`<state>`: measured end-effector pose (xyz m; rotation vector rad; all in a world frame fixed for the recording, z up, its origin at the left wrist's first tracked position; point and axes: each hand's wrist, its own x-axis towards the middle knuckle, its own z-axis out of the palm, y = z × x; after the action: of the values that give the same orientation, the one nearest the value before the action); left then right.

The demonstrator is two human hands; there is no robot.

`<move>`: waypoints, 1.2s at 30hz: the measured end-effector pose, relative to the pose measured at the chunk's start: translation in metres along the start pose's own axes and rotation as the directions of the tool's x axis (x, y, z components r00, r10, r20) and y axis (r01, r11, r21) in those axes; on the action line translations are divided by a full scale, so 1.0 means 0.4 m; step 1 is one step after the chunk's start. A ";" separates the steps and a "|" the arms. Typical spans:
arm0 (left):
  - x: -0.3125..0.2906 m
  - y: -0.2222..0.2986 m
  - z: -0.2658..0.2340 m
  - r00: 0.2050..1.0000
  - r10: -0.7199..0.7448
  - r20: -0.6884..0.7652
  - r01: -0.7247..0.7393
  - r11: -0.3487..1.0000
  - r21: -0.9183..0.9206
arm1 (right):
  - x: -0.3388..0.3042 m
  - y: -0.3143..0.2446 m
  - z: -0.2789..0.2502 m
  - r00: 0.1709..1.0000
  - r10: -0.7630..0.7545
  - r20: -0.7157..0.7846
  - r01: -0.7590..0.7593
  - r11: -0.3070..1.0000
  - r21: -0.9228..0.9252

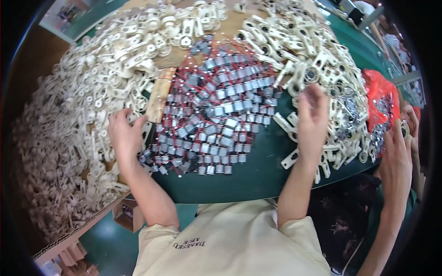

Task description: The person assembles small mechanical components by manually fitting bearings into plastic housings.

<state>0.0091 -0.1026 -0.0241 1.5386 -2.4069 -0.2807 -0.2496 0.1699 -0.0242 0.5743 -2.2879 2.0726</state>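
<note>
My left hand (123, 137) is at the right edge of a big heap of cream plastic housings (99, 92). Its thumb and fingers close around a cream housing (133, 117) with a round end. On the other side, my right hand (313, 112) is raised over a second pile of cream housings (338, 87), its fingers apart and slightly blurred. Just beyond those fingertips lies a housing with a round ring (311, 74), and I see nothing in that hand. Small silver motors (225, 108) with red wires lie in rows and a jumble between my hands.
A wooden block (160, 94) stands between the left heap and the motors. A red plastic bag (380, 99) lies at the right, beside a co-worker's hands (398, 147). The green table's front edge (221, 200) is close to my body. A cardboard box (129, 216) sits below.
</note>
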 end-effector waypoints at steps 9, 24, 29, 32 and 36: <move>-0.002 0.046 0.001 0.997 -0.069 0.029 0.072 0.793 -0.605 | -0.028 -0.015 -0.002 0.952 0.165 0.256 -0.006 0.850 -0.526; -0.089 0.218 0.015 0.856 0.428 0.291 0.444 -0.319 -0.837 | -0.075 -0.021 0.047 0.950 0.074 0.304 0.075 0.890 -0.450; -0.091 0.218 0.006 0.778 0.543 0.315 0.612 -0.546 -0.572 | -0.088 0.014 0.074 0.941 -0.015 0.337 0.207 0.813 -0.544; -0.099 0.230 -0.001 0.756 0.566 0.328 0.642 -0.548 -0.536 | -0.089 0.009 0.076 0.920 -0.046 0.390 0.257 0.821 -0.509; -0.115 0.252 0.000 0.719 0.648 0.251 0.597 -0.392 -0.700 | -0.076 -0.008 0.068 0.935 0.020 0.353 -0.041 0.998 0.050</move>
<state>-0.0588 -0.0186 0.0008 0.1139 -0.9093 -2.6019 -0.2140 0.1518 -0.0322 0.9947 -2.4315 2.2095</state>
